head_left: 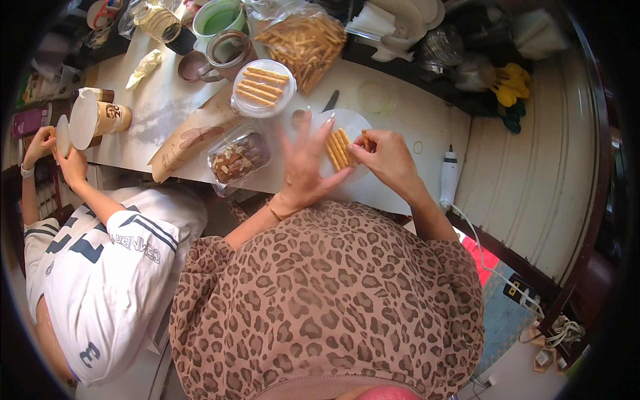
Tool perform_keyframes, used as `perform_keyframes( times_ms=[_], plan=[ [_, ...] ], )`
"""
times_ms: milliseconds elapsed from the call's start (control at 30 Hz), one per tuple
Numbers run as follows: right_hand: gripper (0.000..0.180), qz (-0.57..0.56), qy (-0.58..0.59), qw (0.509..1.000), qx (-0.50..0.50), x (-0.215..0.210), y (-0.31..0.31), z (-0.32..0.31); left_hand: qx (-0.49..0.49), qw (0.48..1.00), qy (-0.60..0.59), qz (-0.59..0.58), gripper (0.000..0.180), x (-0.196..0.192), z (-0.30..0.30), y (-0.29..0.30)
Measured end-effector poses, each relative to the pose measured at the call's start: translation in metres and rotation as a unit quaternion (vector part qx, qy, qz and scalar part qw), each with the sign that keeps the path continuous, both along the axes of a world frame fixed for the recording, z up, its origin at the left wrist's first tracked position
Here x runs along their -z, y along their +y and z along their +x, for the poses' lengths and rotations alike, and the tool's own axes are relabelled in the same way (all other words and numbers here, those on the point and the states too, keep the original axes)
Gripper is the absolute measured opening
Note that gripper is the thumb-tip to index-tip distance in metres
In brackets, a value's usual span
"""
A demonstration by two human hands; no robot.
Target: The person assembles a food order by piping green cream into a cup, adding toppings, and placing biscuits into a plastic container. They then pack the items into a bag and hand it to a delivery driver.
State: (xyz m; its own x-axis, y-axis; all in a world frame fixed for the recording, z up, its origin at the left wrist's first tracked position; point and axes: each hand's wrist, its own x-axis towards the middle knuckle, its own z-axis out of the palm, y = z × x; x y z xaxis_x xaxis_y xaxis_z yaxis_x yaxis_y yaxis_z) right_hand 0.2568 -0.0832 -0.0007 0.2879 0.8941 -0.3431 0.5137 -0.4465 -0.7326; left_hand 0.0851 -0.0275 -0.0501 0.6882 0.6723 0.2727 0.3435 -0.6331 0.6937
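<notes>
Right now the left hand lies flat on a white plate on the bench, fingers spread apart, touching a row of biscuit sticks. Beside it, the right hand has its fingers pinched together on one stick at the plate's right side. Behind stand a round tub of sticks and a bag of more. A second person stands at the left.
</notes>
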Motion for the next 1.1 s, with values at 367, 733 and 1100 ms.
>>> perform_keyframes(
  times_ms=[367, 733, 1100],
  plan=[
    [0.026, 0.161, 0.139, 0.976, -0.054, -0.054, 0.080, 0.056, 0.011, 0.995, -0.086, -0.039, 0.088, -0.008, 0.000, -0.004],
    [0.028, 0.241, -0.149, 0.959, -0.011, -0.021, 0.238, 0.107, 0.028, 0.991, -0.093, -0.091, 0.074, -0.020, 0.014, -0.008],
    [0.029, 0.206, -0.527, 0.772, 0.291, -0.013, 0.037, 0.187, -0.076, 0.948, -0.122, -0.284, 0.055, -0.006, 0.000, -0.018]
  ],
)
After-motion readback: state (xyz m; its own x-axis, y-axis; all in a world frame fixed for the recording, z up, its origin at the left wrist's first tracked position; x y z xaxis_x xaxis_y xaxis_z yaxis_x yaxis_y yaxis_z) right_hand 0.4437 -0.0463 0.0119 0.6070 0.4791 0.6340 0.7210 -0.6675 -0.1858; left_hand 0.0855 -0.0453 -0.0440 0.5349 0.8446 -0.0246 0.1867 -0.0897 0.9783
